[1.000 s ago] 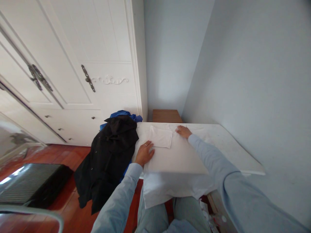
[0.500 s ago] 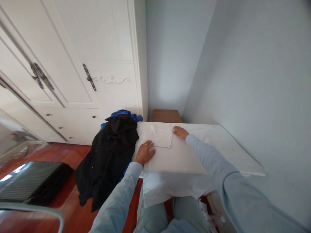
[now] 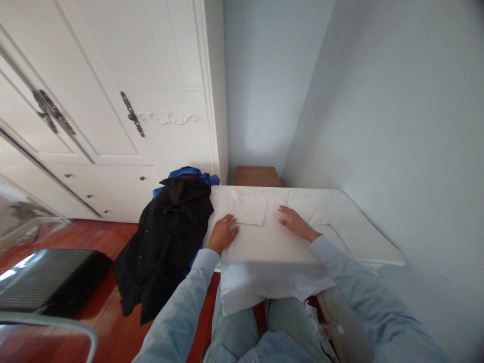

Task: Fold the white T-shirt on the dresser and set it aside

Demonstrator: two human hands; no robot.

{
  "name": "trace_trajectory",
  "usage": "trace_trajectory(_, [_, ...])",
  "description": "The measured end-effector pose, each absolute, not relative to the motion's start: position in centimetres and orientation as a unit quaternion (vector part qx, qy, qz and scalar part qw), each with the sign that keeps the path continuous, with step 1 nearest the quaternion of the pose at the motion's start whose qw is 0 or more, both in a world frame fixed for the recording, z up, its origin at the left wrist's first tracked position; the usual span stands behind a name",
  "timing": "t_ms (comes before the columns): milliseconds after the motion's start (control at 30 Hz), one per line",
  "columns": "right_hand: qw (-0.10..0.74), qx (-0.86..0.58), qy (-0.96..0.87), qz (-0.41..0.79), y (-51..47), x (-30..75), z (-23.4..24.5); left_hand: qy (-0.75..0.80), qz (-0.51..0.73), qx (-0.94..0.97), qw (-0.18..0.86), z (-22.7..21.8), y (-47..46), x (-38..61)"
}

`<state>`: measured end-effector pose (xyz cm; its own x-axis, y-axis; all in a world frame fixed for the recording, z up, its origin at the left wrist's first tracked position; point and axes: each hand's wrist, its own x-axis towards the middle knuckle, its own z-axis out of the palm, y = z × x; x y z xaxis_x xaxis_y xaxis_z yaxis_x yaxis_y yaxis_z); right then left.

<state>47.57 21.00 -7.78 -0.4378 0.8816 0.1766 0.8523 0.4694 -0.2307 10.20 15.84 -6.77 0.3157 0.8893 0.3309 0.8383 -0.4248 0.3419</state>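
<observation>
A large white cloth [image 3: 260, 280] lies over the white table, its near edge hanging down above my knees. On it, toward the far side, rests a small white rectangular piece of fabric [image 3: 247, 209]. My left hand [image 3: 224, 233] is laid palm down, fingers stretched, at the near left corner of that piece. To its right, my right hand [image 3: 295, 222] lies on the white cloth with fingers spread, apart from the small piece. Nothing is gripped in either hand. Another pale, flat piece of cloth [image 3: 312, 207] lies beyond the right hand, its outline faint.
A black garment [image 3: 166, 242] with blue clothing [image 3: 189, 171] heaps over the table's left end. Behind stand a white wardrobe [image 3: 166, 60] and a brown wooden box-like piece [image 3: 259, 176]. A grey wall [image 3: 397, 126] bounds the right. A ribbed black case [image 3: 56, 277] lies on the floor.
My right hand has moved right and nearer, off the small piece's upper right corner, and its fingers have spread. My left hand stays by the near left corner. The view has shifted slightly.
</observation>
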Motion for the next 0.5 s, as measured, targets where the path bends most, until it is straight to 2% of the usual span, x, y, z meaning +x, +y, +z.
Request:
trace_trajectory(233, [0.136,-0.608,-0.782,-0.026,15.3,55.3,-8.4,0.518,0.226,0.824,0.046,-7.0,16.0,9.9])
trace_trajectory(367, [0.096,-0.640,-0.762,-0.021,14.8,57.7,-9.2,0.512,0.228,0.828,0.038,-7.2,16.1,9.8])
trace_trajectory(500, [0.103,-0.628,-0.771,-0.012,14.5,58.3,-9.6,0.509,0.221,0.831,0.036,-7.3,16.2,9.6])
